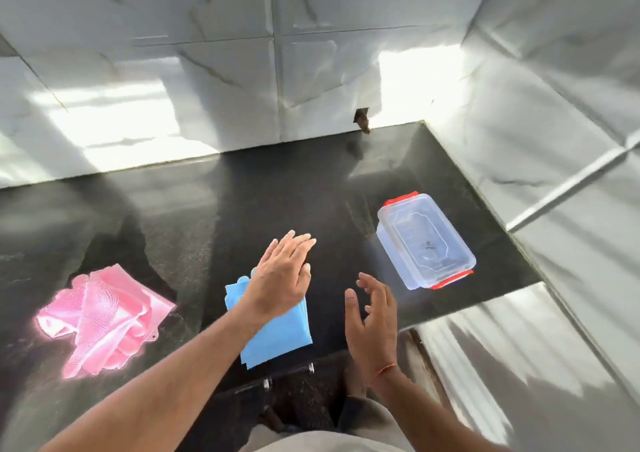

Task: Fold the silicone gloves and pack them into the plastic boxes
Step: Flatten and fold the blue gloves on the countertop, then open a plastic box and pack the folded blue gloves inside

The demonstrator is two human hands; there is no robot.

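Fingers (pixel 298 242) of the left hand (pixel 282 278) spread straight above the folded blue silicone gloves (pixel 277 333); right hand (pixel 374 320) fingers relaxed, empty, near the lidded plastic box (pixel 426 240).

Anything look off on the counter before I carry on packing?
The pink gloves lie in a crumpled heap at the left, unfolded. The blue gloves overhang the counter's front edge slightly. The plastic box sits askew with its lid on.

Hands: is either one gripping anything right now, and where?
Nothing is held. The left hand hovers open over the blue gloves; the right hand is open, empty.
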